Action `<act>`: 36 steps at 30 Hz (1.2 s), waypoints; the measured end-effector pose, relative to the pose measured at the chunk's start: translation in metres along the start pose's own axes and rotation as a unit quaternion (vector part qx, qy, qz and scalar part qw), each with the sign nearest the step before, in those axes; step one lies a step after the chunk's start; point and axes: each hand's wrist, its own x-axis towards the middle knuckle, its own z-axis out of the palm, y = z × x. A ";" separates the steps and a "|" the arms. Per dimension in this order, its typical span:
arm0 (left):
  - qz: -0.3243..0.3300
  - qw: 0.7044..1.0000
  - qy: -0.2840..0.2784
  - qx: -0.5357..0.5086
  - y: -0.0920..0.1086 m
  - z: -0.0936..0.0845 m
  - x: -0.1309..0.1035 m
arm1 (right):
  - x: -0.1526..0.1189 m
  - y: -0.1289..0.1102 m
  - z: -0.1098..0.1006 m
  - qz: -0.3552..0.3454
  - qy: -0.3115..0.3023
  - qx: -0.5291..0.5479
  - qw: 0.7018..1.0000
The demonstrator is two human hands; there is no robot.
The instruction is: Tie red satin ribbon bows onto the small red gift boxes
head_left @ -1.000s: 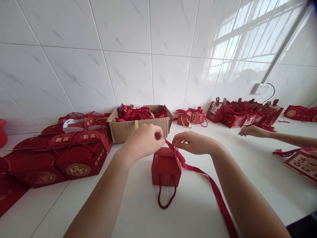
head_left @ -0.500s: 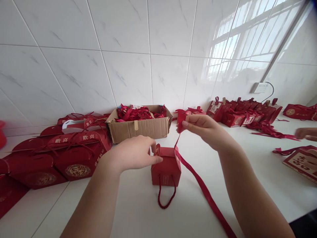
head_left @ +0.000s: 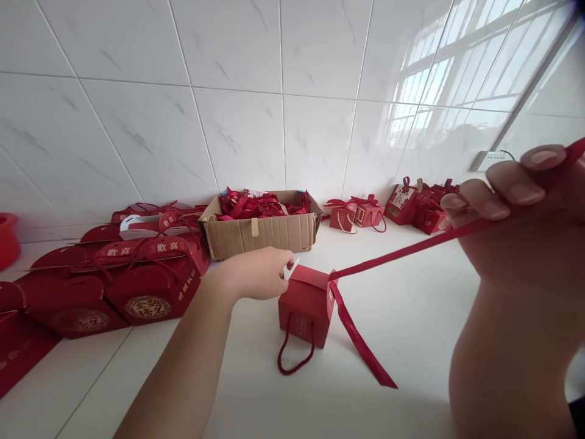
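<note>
A small red gift box (head_left: 304, 308) stands on the white table, its dark red rope handle (head_left: 295, 369) drooping over the front. My left hand (head_left: 262, 273) pinches a flap at the box's upper left; the flap's pale inner side shows by the fingertips. A red ribbon (head_left: 365, 347) passes through the right side of the box's top. One end of it trails down to the table. The other length is pulled taut up to the right, where my right hand (head_left: 516, 195) is closed around it, close to the camera.
Behind the box is a cardboard carton (head_left: 260, 235) full of red ribbons. Larger red gift boxes (head_left: 146, 299) crowd the left side. Small finished-looking boxes with bows (head_left: 368, 213) stand by the tiled wall, with more red boxes (head_left: 406, 204) to their right.
My right hand has swung right and toward the camera, drawing the ribbon through the box top. The trailing end has become shorter. My left hand has closed on the flap.
</note>
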 end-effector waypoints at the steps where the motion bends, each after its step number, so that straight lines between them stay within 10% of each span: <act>1: 0.003 1.000 0.000 -0.003 -0.001 0.000 0.001 | 0.001 0.003 0.002 0.012 -0.001 -0.003 1.000; 5: 0.008 1.000 -0.005 -0.007 -0.002 -0.001 0.004 | 0.000 0.038 0.019 0.118 -0.126 -0.126 0.977; 9: 0.020 1.000 -0.007 -0.015 -0.003 -0.002 0.005 | -0.009 0.087 0.042 0.265 -0.281 -0.315 0.867; 14: -0.013 1.000 -0.014 0.016 -0.003 -0.003 0.005 | -0.019 0.122 0.051 0.324 -0.332 -0.399 0.791; 36: -0.023 0.999 -0.018 -0.025 -0.001 -0.002 0.002 | -0.024 0.134 0.049 0.399 -0.344 -0.279 0.803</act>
